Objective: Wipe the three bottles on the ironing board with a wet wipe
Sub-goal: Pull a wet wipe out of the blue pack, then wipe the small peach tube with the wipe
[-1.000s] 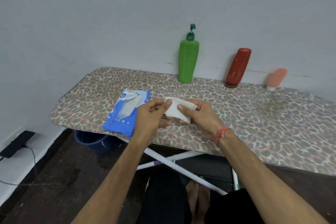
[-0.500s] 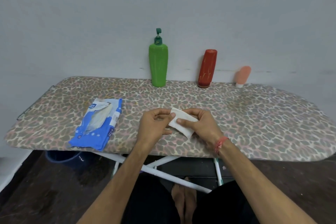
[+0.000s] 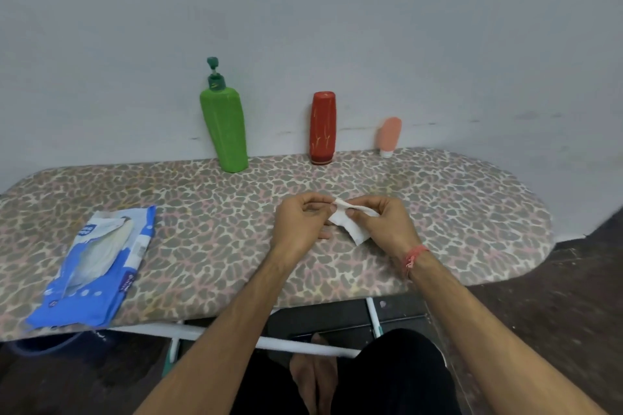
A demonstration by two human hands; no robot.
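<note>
Wet wipe (image 3: 350,229) (thin, crumpled) pinched by left hand (image 3: 301,226) and right hand (image 3: 384,224).

Leopard-print ironing board (image 3: 455,212) lying under the hands, green bottle (image 3: 224,131), red bottle (image 3: 323,128) and peach bottle (image 3: 389,135) standing beyond them, white wipe (image 3: 354,232) showing between the fingers, blue-and-white pack (image 3: 97,263) lying beside the left hand (image 3: 298,229)

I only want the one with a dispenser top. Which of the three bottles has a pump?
The green bottle, leftmost along the wall, has a dark green pump head. The red bottle and the small pink bottle show no pump.
</note>
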